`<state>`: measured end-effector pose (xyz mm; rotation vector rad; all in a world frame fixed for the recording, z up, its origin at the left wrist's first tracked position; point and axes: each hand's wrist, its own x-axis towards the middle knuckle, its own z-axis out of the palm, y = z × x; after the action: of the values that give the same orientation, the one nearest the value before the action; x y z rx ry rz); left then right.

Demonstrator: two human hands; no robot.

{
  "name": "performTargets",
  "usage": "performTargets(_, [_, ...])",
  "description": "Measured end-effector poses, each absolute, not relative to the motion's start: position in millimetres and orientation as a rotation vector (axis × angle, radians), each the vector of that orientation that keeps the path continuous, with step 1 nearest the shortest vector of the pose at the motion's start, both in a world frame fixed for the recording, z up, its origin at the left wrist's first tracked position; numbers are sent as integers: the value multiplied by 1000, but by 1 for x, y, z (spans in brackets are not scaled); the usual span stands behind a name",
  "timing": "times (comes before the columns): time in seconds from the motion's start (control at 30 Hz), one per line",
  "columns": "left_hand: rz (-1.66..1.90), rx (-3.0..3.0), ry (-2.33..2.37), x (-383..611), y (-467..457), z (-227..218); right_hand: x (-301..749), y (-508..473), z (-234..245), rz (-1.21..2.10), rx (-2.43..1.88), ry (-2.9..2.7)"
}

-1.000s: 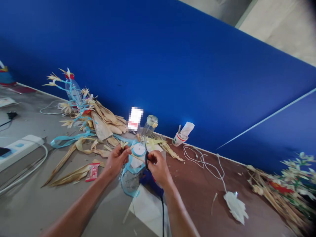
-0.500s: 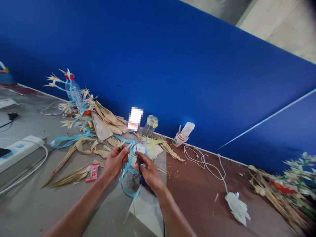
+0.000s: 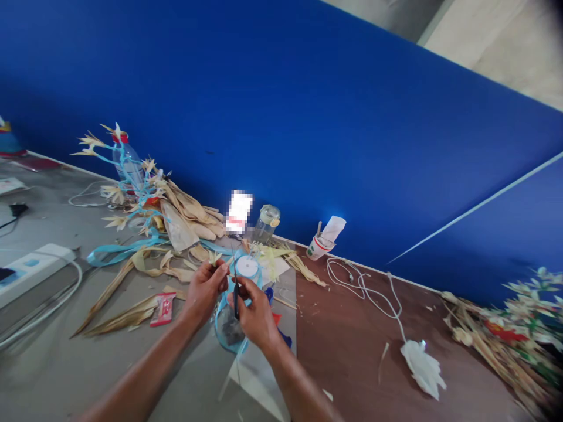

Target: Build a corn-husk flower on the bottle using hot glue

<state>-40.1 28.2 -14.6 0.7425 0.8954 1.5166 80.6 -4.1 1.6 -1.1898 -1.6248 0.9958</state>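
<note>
My left hand pinches a small pale dried-leaf flower piece by its thin stem. My right hand is closed on a pair of small dark scissors, whose blades point up right beside the left fingertips. Just behind both hands lies a roll of light blue ribbon, its loose tape looping down under my hands. A blue tool with a red part shows partly behind my right wrist.
A heap of dried husk leaves and a bottle holding blue-wrapped stems stand at left. A glass jar, paper cup, white cable, power strip and finished flowers lie around. A blue partition rises behind.
My right hand has moved left with the scissors, from beside the ribbon roll to right against my left fingertips. The blue tool has come into view behind my right wrist.
</note>
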Motion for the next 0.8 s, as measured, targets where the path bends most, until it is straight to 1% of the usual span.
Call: performTargets(0.8, [1447,615,840,-34,27,-16,79,0,-7,1078,-1135,-1545])
